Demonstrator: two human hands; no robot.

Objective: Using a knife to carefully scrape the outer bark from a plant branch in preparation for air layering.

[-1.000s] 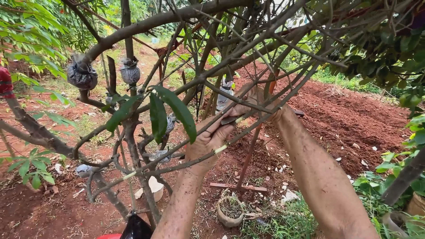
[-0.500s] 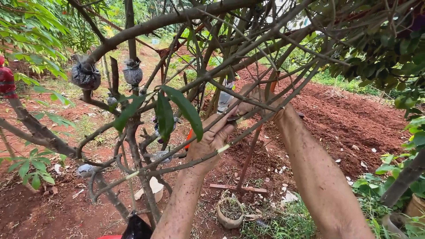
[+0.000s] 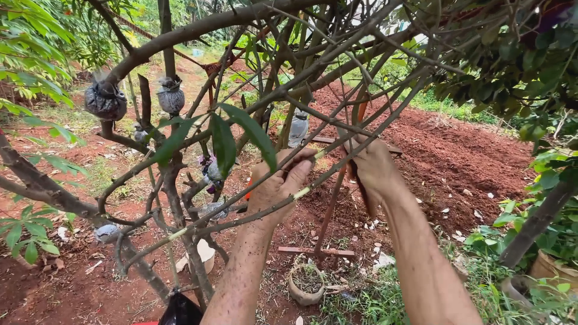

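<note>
Since the earlier frames the right hand [image 3: 374, 168] has drawn back from the thin branch [image 3: 313, 156] and dropped a little lower and to the right; a dark, blade-like tool [image 3: 361, 189] now hangs down from its closed fingers. The left hand [image 3: 278, 185] has stayed where it was, its grip clamped on the branch beside the pale, stripped patch of bark. The cut seems paused, with the peeled spot left exposed. Farther left, wrapped bundles [image 3: 105, 101] hang on other limbs. Below lies bare red soil [image 3: 469, 156], littered with white chips, with a small pot [image 3: 305, 283] near the grass.
</note>
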